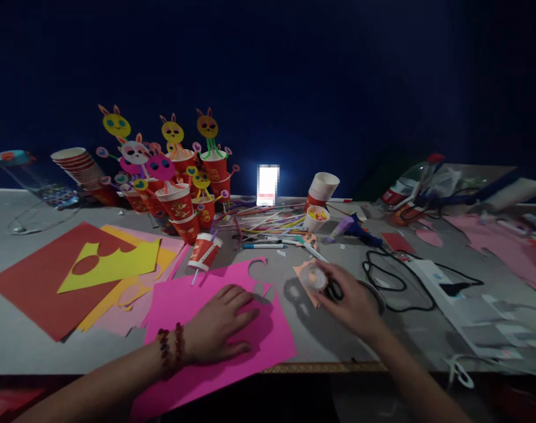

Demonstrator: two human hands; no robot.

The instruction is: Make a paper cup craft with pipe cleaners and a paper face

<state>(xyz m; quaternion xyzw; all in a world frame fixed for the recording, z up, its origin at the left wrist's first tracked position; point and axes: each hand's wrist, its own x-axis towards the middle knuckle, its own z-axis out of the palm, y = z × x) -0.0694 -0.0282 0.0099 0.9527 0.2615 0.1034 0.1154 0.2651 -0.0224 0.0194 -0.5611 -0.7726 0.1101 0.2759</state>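
My left hand (pixel 226 323) lies flat with its fingers spread on a bright pink paper sheet (pixel 268 335), which has curved cut-outs along its far edge. The sheet's near side hangs over the table edge. My right hand (pixel 349 302) is closed on a blurred object (pixel 318 279) with a pale round end and black loops, held above the table; its exact kind is unclear. Beneath it lies a small orange paper scrap (pixel 303 270). Beyond my left hand, a red paper cup (pixel 205 251) with a straw through it lies tilted.
Stacked red cups (pixel 180 202) with paper bunny faces stand at back left. Red (pixel 43 276) and yellow paper (pixel 136 258) lie left. Pipe cleaners (pixel 268 223) spread at centre back. To the right are a black cable (pixel 400 305), power strip (pixel 444 299) and bottle (pixel 400 185).
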